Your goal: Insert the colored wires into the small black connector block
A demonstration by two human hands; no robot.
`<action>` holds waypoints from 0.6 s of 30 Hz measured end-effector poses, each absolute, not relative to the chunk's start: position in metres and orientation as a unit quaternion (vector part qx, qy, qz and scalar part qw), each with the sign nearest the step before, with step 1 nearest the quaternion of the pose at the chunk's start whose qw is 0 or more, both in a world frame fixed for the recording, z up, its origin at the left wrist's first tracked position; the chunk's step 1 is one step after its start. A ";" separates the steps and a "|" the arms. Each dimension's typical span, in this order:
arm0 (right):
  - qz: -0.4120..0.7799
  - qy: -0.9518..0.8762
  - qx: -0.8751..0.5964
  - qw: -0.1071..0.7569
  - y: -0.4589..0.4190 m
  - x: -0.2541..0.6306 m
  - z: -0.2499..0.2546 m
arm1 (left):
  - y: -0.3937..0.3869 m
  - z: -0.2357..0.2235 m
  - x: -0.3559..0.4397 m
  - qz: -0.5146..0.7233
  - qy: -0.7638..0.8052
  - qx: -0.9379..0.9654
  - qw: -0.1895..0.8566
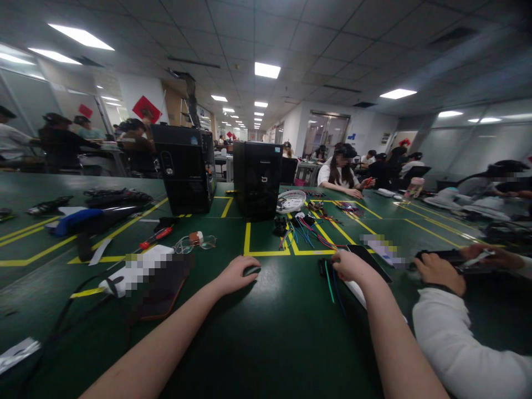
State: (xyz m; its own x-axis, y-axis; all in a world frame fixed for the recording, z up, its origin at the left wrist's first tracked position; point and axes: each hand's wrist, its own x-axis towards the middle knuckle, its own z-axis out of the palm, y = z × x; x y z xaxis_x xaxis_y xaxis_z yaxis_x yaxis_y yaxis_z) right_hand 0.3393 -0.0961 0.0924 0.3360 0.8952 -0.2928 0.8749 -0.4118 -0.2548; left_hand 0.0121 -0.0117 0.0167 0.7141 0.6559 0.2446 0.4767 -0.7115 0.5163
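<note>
My left hand rests on the green table, its thumb and fingers apart and nothing between them. Farther right, my right hand is closed, with its fingertips bent down beside a small black block. A green wire and a dark blue wire trail toward me from under those fingertips. What the fingers pinch is hidden. Beyond the right hand lies a bundle of coloured wires with connectors. A dark flat tablet-like thing and a white strip lie by the right wrist.
Two black computer cases stand at the back. A white basket sits behind the wires. At left are a red screwdriver, glasses, a white power strip and a dark phone-like slab. A co-worker's hands work close at right.
</note>
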 end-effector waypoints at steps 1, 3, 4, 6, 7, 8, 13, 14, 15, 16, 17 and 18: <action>0.199 -0.541 -0.817 0.031 -0.097 0.340 0.093 | -0.011 0.016 0.012 0.211 0.313 0.901 0.214; 0.210 -0.537 -0.817 0.035 -0.099 0.340 0.095 | -0.011 0.015 0.012 0.210 0.313 0.901 0.215; 0.214 -0.535 -0.817 0.034 -0.100 0.339 0.096 | -0.011 0.015 0.012 0.210 0.313 0.901 0.216; 0.217 -0.535 -0.816 0.033 -0.100 0.339 0.097 | -0.012 0.016 0.012 0.208 0.315 0.900 0.216; 0.217 -0.536 -0.815 0.033 -0.100 0.339 0.097 | -0.012 0.016 0.012 0.208 0.316 0.900 0.217; 0.216 -0.537 -0.815 0.032 -0.100 0.339 0.097 | -0.012 0.017 0.012 0.208 0.315 0.900 0.217; 0.221 -0.543 -0.810 0.019 -0.097 0.341 0.091 | -0.012 0.017 0.011 0.212 0.313 0.901 0.215; 0.229 -0.538 -0.811 0.017 -0.097 0.341 0.091 | -0.012 0.017 0.011 0.211 0.313 0.901 0.214; 0.240 -0.531 -0.813 0.015 -0.097 0.341 0.091 | -0.011 0.016 0.011 0.211 0.312 0.901 0.213; 0.251 -0.523 -0.814 0.013 -0.097 0.340 0.090 | -0.011 0.016 0.011 0.211 0.312 0.902 0.212; 0.260 -0.516 -0.816 0.010 -0.098 0.339 0.091 | -0.011 0.016 0.011 0.212 0.311 0.902 0.211; 0.267 -0.510 -0.818 0.007 -0.099 0.337 0.091 | -0.011 0.016 0.011 0.213 0.310 0.902 0.210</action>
